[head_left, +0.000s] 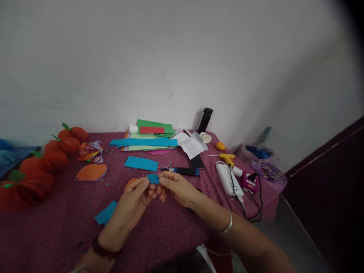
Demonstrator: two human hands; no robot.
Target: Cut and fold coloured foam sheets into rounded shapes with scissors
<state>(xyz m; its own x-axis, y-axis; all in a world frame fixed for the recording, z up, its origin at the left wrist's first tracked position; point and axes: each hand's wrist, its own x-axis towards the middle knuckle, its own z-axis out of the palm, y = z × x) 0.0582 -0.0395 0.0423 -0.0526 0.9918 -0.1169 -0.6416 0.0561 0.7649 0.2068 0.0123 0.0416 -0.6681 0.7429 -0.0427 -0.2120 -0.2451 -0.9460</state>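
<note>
A small piece of blue felt-like sheet is pinched between my two hands above the table. My left hand grips its left end with thumb and fingers. On its right end, the thumb and fingers of my right hand are closed. Partly hidden behind my left hand lies an orange piece. Left of my left wrist is another blue piece. Just beyond my hands rest a flat blue rectangle and a dark tool with a blue end.
Orange pumpkin-shaped crafts line the left side, near an orange cutout and scraps. Blue strips lie on coloured sheets at the back. A black bottle, yellow glue gun, white power strip and cables are at right.
</note>
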